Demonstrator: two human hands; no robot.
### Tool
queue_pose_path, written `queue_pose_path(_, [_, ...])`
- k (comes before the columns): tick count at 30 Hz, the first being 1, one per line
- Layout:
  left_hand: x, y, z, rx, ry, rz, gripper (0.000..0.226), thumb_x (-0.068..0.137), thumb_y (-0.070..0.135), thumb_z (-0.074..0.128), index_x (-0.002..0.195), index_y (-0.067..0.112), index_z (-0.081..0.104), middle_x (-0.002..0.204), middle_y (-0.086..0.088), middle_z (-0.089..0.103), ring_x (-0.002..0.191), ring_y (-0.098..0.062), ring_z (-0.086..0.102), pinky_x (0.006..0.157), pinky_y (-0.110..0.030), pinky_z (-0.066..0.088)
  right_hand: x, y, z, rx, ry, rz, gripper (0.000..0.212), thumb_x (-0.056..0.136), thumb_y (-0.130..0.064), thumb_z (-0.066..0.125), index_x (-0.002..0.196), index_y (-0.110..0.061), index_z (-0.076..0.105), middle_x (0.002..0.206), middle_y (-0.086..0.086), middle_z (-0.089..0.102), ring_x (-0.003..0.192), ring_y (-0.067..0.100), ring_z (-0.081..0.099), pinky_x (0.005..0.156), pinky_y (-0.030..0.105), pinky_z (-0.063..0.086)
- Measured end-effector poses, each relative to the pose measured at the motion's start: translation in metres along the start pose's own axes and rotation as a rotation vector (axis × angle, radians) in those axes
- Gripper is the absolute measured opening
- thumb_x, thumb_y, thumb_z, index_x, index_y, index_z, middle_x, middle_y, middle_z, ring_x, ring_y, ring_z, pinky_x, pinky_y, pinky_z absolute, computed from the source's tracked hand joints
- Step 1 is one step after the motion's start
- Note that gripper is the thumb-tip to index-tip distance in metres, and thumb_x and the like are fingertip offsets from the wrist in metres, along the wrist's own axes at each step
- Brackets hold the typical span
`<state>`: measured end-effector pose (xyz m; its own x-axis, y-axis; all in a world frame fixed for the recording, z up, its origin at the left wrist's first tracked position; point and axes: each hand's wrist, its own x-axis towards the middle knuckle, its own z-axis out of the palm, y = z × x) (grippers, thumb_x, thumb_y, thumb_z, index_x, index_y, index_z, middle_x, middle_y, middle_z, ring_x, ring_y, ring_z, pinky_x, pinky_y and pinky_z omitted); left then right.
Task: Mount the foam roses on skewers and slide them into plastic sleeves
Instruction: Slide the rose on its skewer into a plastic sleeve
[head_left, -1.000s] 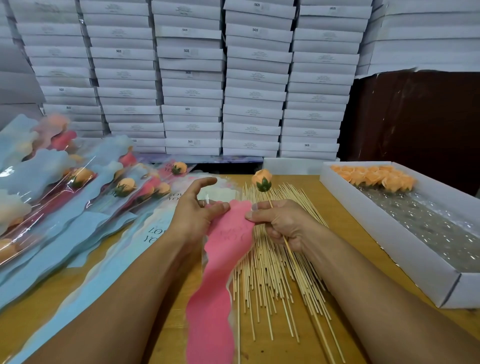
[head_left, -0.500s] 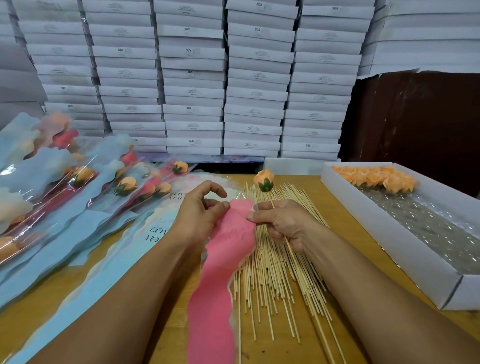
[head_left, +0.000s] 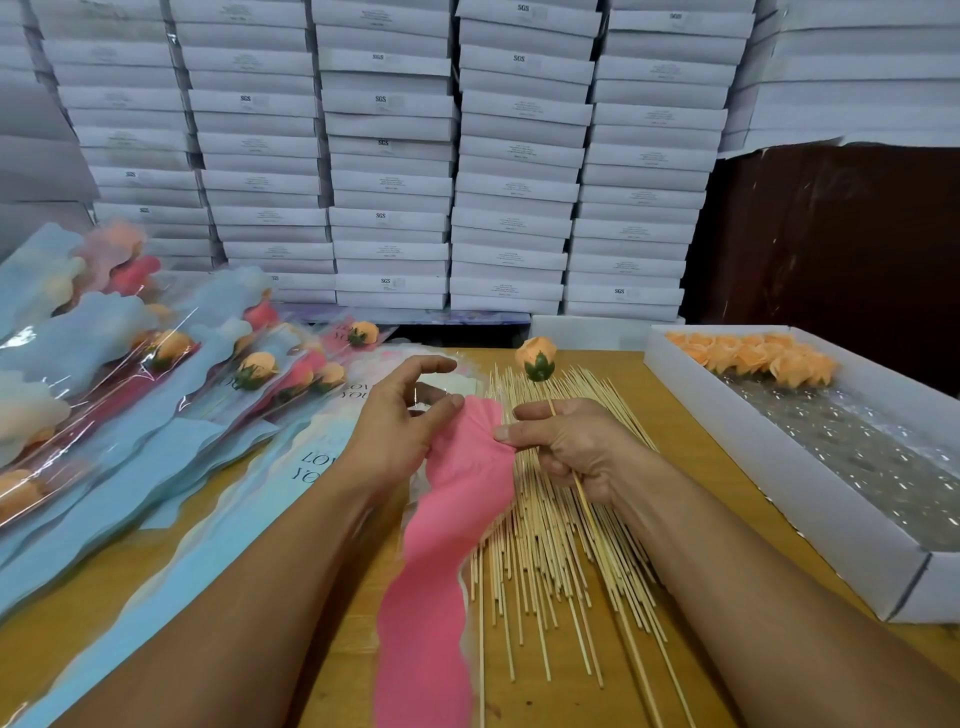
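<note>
The stacked flat white cardboard boxes filling the wall from ten to one o'clock carry small printed labels; only the letters "SGS" read clearly on many of them, the finer lines beneath being too small to make out. At nine o'clock from the centre, a pale blue plastic sleeve lying on the table shows dark lettering, "LO…" over "YO…", partly covered by an arm.

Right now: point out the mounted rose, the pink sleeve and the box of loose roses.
mounted rose (head_left: 536, 357), head view, on the orange bud above its green base.
pink sleeve (head_left: 457, 514), head view, on the middle of the pink strip.
box of loose roses (head_left: 779, 483), head view, on its white near wall.
</note>
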<state>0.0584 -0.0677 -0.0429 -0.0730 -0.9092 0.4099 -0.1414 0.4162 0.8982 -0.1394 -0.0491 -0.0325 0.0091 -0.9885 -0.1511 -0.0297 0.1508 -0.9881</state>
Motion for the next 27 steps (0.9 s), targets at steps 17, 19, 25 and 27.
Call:
queue_pose_path(17, [-0.0033,0.0043,-0.0021,0.028,-0.093,-0.033,0.034,0.096,0.016,0.064,0.125,0.034,0.065,0.110,0.005,0.065,0.091,-0.016,0.065,0.063,-0.027,0.053,-0.0002,-0.0011,-0.0011,-0.010,-0.009,0.014,0.058,0.072,-0.007,0.089,0.121,-0.002,0.060,0.076,0.007,0.075,0.032,0.006,0.035,0.031,0.018,0.028])
queue_pose_path(19, [-0.0038,0.0057,-0.0017,0.034,-0.113,-0.030,0.029,0.097,0.014,0.061,0.121,0.029,0.069,0.111,0.003,0.067,0.091,-0.014,0.065,0.062,-0.024,0.053,-0.0009,-0.0017,-0.0010,-0.012,-0.018,0.018,0.054,0.072,-0.007,0.088,0.119,-0.002,0.061,0.076,0.007,0.076,0.032,0.006,0.035,0.031,0.018,0.028])
queue_pose_path(25, [-0.0052,0.0094,0.0018,0.004,-0.063,-0.061,0.019,0.097,0.016,0.061,0.084,0.012,0.073,0.084,-0.003,0.067,0.075,-0.019,0.060,0.063,-0.034,0.050,-0.0015,-0.0022,-0.0012,-0.004,-0.017,0.012,0.045,0.074,-0.008,0.087,0.112,-0.001,0.063,0.079,0.007,0.078,0.031,0.006,0.034,0.030,0.017,0.027])
queue_pose_path(27, [-0.0046,0.0085,0.0008,-0.013,-0.058,-0.081,0.027,0.099,0.019,0.060,0.075,0.007,0.067,0.071,-0.004,0.058,0.068,-0.021,0.054,0.063,-0.037,0.047,-0.0021,-0.0025,-0.0014,-0.001,-0.016,0.013,0.044,0.074,-0.008,0.087,0.111,0.000,0.063,0.079,0.007,0.078,0.031,0.006,0.034,0.030,0.017,0.027])
